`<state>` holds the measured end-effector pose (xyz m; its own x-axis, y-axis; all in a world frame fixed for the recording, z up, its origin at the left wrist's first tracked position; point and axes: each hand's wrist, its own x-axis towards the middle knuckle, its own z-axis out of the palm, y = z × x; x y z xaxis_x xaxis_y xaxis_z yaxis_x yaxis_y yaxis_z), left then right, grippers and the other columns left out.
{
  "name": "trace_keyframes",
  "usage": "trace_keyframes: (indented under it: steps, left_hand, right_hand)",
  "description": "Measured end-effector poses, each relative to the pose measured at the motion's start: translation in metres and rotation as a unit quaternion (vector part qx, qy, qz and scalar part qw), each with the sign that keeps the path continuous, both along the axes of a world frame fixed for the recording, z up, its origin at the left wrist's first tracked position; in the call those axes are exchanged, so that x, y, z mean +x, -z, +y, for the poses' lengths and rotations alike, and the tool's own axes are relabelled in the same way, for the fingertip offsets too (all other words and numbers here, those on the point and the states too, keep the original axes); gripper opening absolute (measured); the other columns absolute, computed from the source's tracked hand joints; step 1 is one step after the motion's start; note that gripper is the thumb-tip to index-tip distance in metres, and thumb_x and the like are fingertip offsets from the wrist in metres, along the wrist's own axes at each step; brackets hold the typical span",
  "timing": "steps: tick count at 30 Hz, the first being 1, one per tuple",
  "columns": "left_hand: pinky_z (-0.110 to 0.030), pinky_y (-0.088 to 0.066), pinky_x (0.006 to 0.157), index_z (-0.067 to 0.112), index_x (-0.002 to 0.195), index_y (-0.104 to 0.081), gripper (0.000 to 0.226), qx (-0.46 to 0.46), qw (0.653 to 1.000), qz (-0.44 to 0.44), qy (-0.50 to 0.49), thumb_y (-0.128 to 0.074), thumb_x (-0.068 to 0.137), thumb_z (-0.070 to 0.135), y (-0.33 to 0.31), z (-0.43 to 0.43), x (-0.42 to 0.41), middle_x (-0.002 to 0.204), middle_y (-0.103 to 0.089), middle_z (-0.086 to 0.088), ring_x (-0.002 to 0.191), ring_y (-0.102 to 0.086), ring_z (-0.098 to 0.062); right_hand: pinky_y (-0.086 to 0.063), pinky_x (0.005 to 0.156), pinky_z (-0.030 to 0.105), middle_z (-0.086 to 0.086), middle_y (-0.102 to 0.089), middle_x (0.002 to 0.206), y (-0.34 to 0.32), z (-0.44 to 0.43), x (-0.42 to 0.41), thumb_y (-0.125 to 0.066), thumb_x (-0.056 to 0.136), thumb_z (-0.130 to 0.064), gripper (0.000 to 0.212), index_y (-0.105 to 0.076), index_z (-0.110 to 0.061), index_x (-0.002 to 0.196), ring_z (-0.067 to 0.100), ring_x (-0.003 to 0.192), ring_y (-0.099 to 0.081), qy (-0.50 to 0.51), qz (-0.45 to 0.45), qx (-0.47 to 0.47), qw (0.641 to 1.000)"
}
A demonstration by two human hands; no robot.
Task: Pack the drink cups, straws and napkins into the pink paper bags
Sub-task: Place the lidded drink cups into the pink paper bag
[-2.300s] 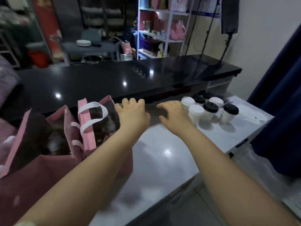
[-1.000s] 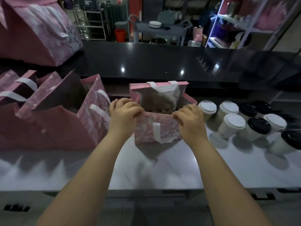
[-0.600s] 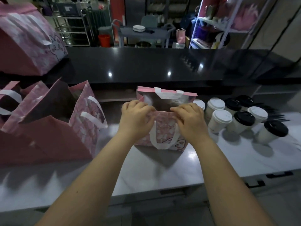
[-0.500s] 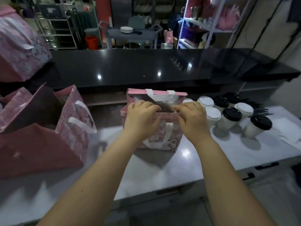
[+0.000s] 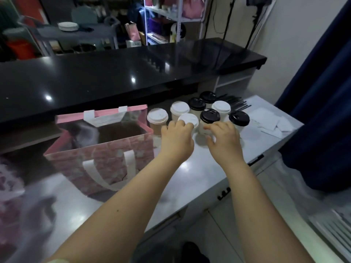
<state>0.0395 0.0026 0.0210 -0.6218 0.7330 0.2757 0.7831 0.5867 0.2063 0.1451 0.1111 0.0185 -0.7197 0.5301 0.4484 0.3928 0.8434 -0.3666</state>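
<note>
An open pink paper bag (image 5: 106, 154) with white handles stands on the white counter (image 5: 190, 179), left of centre. Right of it stand several paper cups with white or black lids. My left hand (image 5: 176, 139) reaches to the nearest white-lidded cup (image 5: 190, 119), fingertips at its lid rim. My right hand (image 5: 225, 137) has spread fingers against the side of a black-lidded cup (image 5: 209, 116), thumb below it. Both cups stand on the counter. Black straws (image 5: 235, 103) lie behind the cups and white napkins (image 5: 269, 123) to their right.
A raised black bar top (image 5: 114, 78) runs along the back of the counter. Another pink bag (image 5: 9, 186), blurred, sits at the far left edge. A dark blue curtain (image 5: 322, 111) hangs on the right. Shelves and a cart stand beyond the bar.
Both hands have let go of the pink bag's rim and moved right to the cups. The bag now stands open on its own. The view has swung to the right.
</note>
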Motion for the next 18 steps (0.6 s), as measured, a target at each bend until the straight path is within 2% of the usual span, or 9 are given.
trace_keyframes:
  steps: [4, 8, 13, 18]
  left_hand:
    - [-0.042, -0.035, 0.087, 0.018, 0.125, -0.051, 0.038, -0.034, 0.997, -0.039, -0.049, -0.051, 0.087, 0.021, 0.035, 0.04, -0.014, 0.119, -0.052, -0.006, 0.109, -0.046, -0.03]
    - [-0.042, -0.034, 0.091, 0.021, 0.128, -0.049, 0.042, -0.026, 0.986, -0.069, -0.149, -0.052, 0.086, 0.02, 0.056, 0.068, -0.038, 0.123, -0.05, -0.003, 0.115, -0.043, -0.028]
    - [-0.042, -0.03, 0.095, 0.022, 0.124, -0.056, 0.039, 0.008, 0.968, -0.085, -0.236, -0.055, 0.084, 0.022, 0.067, 0.079, -0.056, 0.123, -0.055, -0.001, 0.118, -0.042, -0.028]
    - [-0.038, -0.028, 0.098, 0.025, 0.129, -0.056, 0.044, 0.019, 0.955, -0.091, -0.283, -0.057, 0.085, 0.022, 0.069, 0.078, -0.057, 0.128, -0.055, 0.005, 0.123, -0.04, -0.024]
  right_hand:
    - [-0.036, 0.097, 0.043, 0.001, -0.061, 0.113, 0.027, 0.044, -0.015, -0.063, 0.082, -0.006, 0.035, -0.066, -0.019, 0.115, 0.029, 0.11, -0.045, -0.021, -0.04, -0.041, 0.998]
    - [-0.033, 0.099, 0.037, 0.001, -0.052, 0.127, 0.051, 0.082, -0.05, -0.066, 0.082, -0.015, 0.047, -0.057, -0.02, 0.128, 0.025, 0.119, -0.039, -0.109, -0.126, -0.059, 0.984]
    - [-0.023, 0.102, 0.039, 0.002, -0.041, 0.141, 0.066, 0.111, -0.1, -0.067, 0.081, -0.028, 0.057, -0.05, -0.023, 0.135, 0.028, 0.127, -0.034, -0.178, -0.148, -0.017, 0.973]
    - [-0.018, 0.092, 0.043, 0.007, -0.033, 0.143, 0.077, 0.112, -0.143, -0.065, 0.074, -0.054, 0.07, -0.041, -0.028, 0.135, 0.03, 0.12, -0.029, -0.154, -0.2, 0.022, 0.967]
